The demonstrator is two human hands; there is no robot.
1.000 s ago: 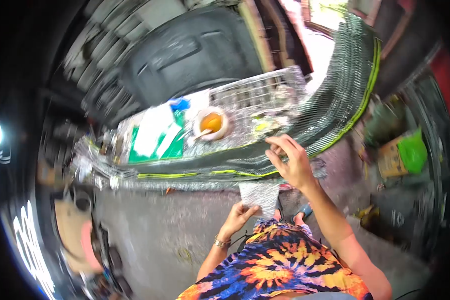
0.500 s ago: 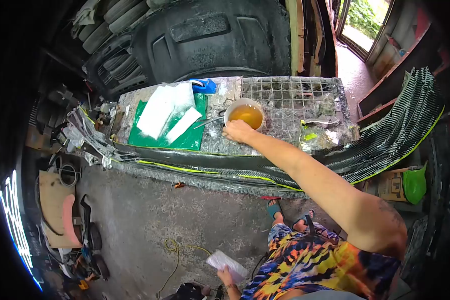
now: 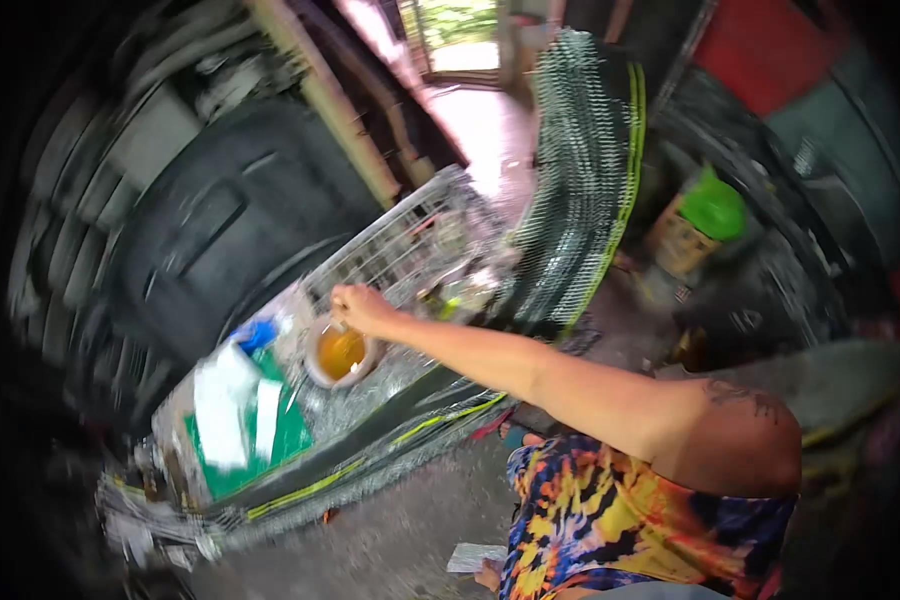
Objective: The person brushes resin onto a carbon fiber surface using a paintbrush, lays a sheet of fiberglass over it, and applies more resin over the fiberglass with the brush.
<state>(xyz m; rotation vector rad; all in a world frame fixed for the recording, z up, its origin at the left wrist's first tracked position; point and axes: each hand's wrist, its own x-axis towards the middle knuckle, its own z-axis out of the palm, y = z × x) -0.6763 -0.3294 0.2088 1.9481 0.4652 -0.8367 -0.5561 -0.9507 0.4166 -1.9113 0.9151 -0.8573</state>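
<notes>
My right hand (image 3: 362, 308) is closed in a pinch over the far rim of a white bowl (image 3: 311, 362) holding amber liquid (image 3: 341, 353). Blur hides what the fingers grip. Low in the view, my left hand (image 3: 488, 574), partly cut off by my clothing, holds a flat pale packet (image 3: 475, 557). White fabric sheets (image 3: 220, 405) and a narrower white strip (image 3: 267, 415) lie on a green mat (image 3: 295, 430) left of the bowl. Along the bench's front runs a long black woven-fibre piece (image 3: 370, 430) with yellow-green edging.
The woven piece curves up (image 3: 580, 180) at the bench's right end. A blue object (image 3: 255, 334) lies behind the mat, and a metal grid (image 3: 390, 250) covers the bench's far part. A large black panel (image 3: 240, 220) leans behind. At right stands a box with a green bag (image 3: 713, 207).
My view has swung to the right and tilted, blurring the picture. My right hand has moved from the bowl's near side to its far rim. My left hand still holds the packet.
</notes>
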